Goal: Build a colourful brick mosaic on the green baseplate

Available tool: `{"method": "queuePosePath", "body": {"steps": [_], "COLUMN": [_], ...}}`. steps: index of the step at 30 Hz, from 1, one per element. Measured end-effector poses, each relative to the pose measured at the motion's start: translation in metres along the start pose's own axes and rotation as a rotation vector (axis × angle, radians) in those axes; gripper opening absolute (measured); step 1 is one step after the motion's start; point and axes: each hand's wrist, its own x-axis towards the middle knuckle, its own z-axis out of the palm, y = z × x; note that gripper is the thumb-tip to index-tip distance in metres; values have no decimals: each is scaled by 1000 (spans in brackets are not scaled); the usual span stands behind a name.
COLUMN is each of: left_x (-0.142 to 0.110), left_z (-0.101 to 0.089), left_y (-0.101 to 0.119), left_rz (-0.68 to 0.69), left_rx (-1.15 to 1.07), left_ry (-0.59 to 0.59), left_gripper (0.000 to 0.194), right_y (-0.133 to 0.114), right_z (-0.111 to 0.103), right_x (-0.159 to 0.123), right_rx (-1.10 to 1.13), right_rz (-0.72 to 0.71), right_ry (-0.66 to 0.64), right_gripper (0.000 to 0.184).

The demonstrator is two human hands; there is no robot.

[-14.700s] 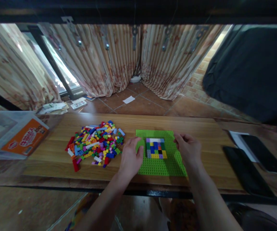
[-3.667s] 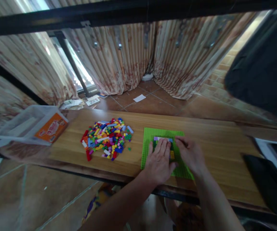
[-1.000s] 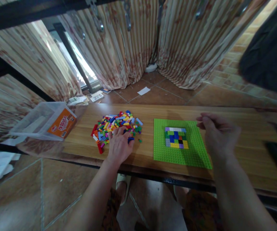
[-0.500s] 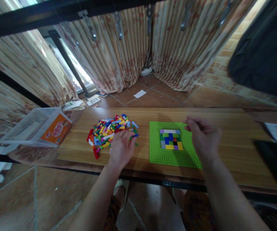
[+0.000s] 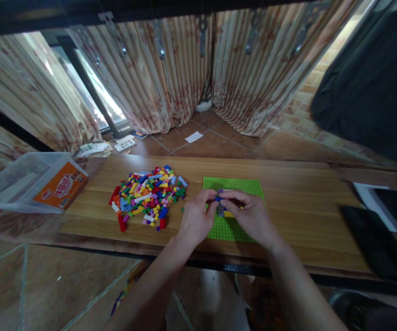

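Observation:
Over the green baseplate (image 5: 236, 233), my two hands meet. My left hand (image 5: 197, 216) pinches a small blue toy brick (image 5: 217, 198) between thumb and fingers. The thumb and fingertips of my right hand (image 5: 251, 215) are closed at the same brick from the other side. Beneath my fingers lies a square of coloured bricks on the plate. Only a yellow part (image 5: 228, 214) and a few light purple bits of it show; my hands cover the remainder.
A loose heap of coloured bricks (image 5: 146, 195) lies left of the plate. A clear plastic box (image 5: 22, 179) with an orange label stands at the far left. To the right are a black flat object (image 5: 367, 241), white paper and a dark phone-like slab (image 5: 394, 207).
My left hand has left the brick heap with the blue brick and moved right to the baseplate. My right hand has come left to meet it. The view has shifted slightly.

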Motion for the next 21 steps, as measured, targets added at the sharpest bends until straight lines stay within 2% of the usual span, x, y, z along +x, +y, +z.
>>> {"method": "queuePosePath", "body": {"steps": [4, 6, 9, 11, 14, 21], "left_x": [3, 4, 6, 8, 9, 10], "left_z": [14, 19, 24, 27, 29, 31], "left_y": [3, 4, 3, 2, 1, 0], "left_rz": [-26, -37, -75, -104, -127, -165], "left_rx": [-53, -43, -3, 14, 33, 85], "left_ry": [0, -21, -41, -53, -63, -31], "left_gripper": [21, 24, 27, 29, 31, 34], "right_y": [3, 7, 17, 24, 28, 18], "right_z": [-16, -29, -50, -61, -64, -43], "right_x": [-2, -3, -2, -1, -2, -4], "right_rx": [-183, -280, -330, -328, -368, -674], "right_rz": [-40, -13, 136, 239, 305, 285], "right_ry": [7, 109, 344, 406, 371, 274], "right_gripper": [20, 20, 23, 26, 28, 23]}}
